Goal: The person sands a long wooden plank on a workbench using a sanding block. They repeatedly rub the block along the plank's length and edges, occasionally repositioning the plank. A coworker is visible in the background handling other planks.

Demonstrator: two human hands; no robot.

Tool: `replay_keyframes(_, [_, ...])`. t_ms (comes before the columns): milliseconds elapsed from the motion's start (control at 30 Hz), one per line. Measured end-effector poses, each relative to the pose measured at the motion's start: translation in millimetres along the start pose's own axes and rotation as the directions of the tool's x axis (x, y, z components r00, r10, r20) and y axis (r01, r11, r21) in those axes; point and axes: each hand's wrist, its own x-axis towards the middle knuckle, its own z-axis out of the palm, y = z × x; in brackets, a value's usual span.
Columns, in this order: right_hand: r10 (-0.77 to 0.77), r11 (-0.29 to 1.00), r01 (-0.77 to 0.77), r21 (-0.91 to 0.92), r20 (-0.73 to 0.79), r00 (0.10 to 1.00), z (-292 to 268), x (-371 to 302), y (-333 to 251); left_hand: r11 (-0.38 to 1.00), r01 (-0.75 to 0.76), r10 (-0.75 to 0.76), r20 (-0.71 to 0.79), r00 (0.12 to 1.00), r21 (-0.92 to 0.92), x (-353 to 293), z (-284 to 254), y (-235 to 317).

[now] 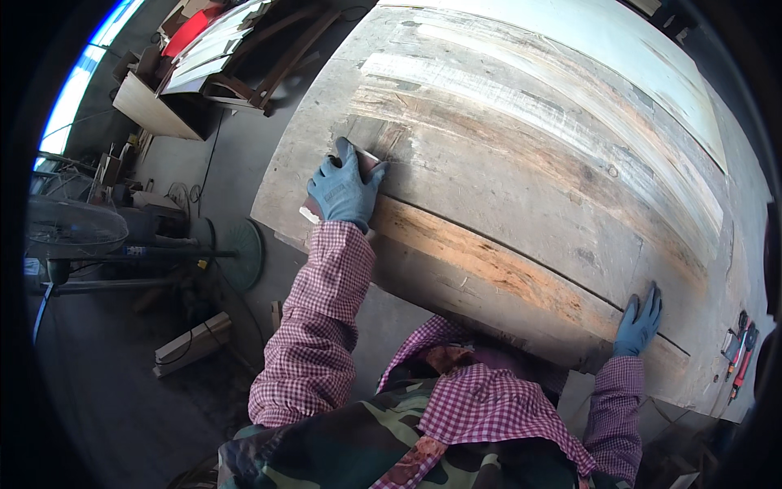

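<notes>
Head view shows a long, narrow, orange-brown wooden board with dark rough patches (489,265) lying between the two hands, along the near side of a broad, grey, stained work surface (521,191). The blue-gloved left hand (346,189) is curled over a small reddish-brown pad with a pale edge (371,161), gripping it just beside the board's left end; the pad is mostly covered by the glove, so whether it is abrasive I cannot tell. The blue-gloved right hand (639,322) lies flat with fingers spread, pressing near the board's other end and grasping nothing.

Sideways force from the left hand could make the board pivot or skid, since the right hand appears to steady it by pressure alone. If it slid away from the body, the dark gap along its far edge could close on the right fingertips. Splinters from the rough patches just left of the right hand might catch a glove drawn across them. A wide sweep of the right hand could also knock the red-handled tools (741,363) beyond it.

The board's long axis runs from the left hand diagonally nearer the body and rightward, its right end pointing past the right hand.
</notes>
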Motion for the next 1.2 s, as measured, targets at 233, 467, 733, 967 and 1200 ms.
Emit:
replay_keyframes(233, [-0.011,1.0,0.011,-0.006,-0.005,1.0,3,-1,11,0.666,-0.654,0.634,-0.19,0.75,-0.357,-157,40,137])
replay_keyframes(467, [-0.012,0.999,0.012,-0.03,0.006,1.0,6,-7,24,0.796,-0.597,0.56,-0.255,0.788,-0.097,-91,38,21])
replay_keyframes(733, [-0.017,0.999,0.016,-0.043,-0.038,0.999,1,-3,-2,0.957,-0.258,0.28,-0.197,0.94,0.129,-27,24,-10])
replay_keyframes(967, [-0.026,1.0,0.026,-0.009,-0.023,0.999,-2,0,-4,0.45,-0.812,0.872,-0.015,0.49,-0.373,-188,45,229])
replay_keyframes(1200, [0.037,0.997,-0.033,0.071,-0.055,0.998,-3,-6,3,0.636,-0.744,0.763,0.03,0.645,-0.205,-110,31,149])
